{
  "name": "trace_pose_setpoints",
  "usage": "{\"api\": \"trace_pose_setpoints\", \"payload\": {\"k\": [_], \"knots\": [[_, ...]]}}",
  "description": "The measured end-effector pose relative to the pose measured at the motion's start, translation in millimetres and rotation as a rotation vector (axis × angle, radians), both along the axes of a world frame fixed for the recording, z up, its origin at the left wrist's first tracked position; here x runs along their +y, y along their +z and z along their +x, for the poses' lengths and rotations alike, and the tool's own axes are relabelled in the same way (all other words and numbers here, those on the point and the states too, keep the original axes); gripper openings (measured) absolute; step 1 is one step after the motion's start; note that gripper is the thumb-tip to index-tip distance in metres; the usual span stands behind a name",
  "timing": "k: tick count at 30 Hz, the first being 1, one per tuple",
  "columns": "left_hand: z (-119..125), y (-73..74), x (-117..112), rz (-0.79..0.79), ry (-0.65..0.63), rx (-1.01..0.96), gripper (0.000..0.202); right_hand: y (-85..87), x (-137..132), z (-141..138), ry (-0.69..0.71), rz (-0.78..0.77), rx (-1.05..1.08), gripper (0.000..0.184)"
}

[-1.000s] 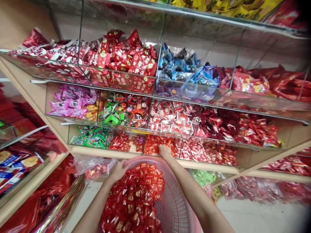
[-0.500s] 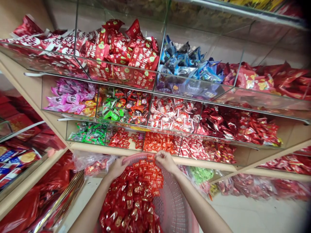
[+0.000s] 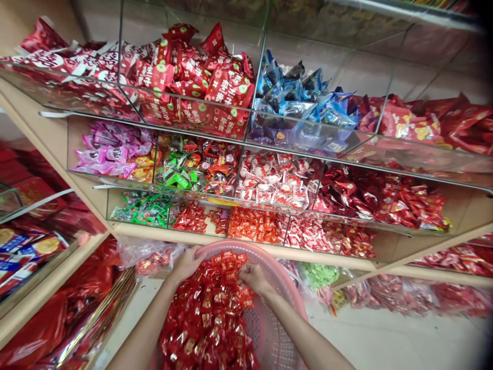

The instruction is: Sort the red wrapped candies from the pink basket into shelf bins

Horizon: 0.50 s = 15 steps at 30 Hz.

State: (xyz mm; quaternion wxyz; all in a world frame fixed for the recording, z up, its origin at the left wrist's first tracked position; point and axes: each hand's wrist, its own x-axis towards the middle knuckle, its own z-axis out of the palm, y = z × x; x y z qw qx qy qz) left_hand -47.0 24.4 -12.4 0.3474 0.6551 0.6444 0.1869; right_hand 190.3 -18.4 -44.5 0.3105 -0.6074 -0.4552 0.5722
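A pink plastic basket (image 3: pixel 277 318) full of small red wrapped candies (image 3: pixel 208 318) is held up below the lowest glass bin. My left hand (image 3: pixel 187 262) grips the basket's far rim. My right hand (image 3: pixel 251 277) reaches into the pile, fingers closed around a few red candies near the rim. Just above, the lowest glass bin holds matching red candies (image 3: pixel 254 226) in its middle compartment.
Tiered glass bins (image 3: pixel 246 139) on a beige shelf (image 3: pixel 162 235) hold red, purple, green, blue and white wrapped sweets. Bags of sweets (image 3: pixel 148 259) lie under the shelf. Red packets fill shelves at the left (image 3: pixel 34 246). A pale floor (image 3: pixel 393 339) shows at the lower right.
My right hand has drawn back from the middle compartment of the lowest bin and dropped into the basket's candy pile. My left hand stays on the rim.
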Motion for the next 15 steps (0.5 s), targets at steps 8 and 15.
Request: {"api": "trace_pose_setpoints", "payload": {"k": [8, 15], "knots": [[0.5, -0.1, 0.4, -0.005, 0.010, 0.021, 0.041, -12.6, -3.7, -5.3, 0.072, 0.285, -0.477, 0.016], [-0.8, -2.8, 1.3, 0.007, -0.023, 0.041, 0.042, 6.4, 2.3, 22.7, 0.121, 0.432, -0.764, 0.003]]}}
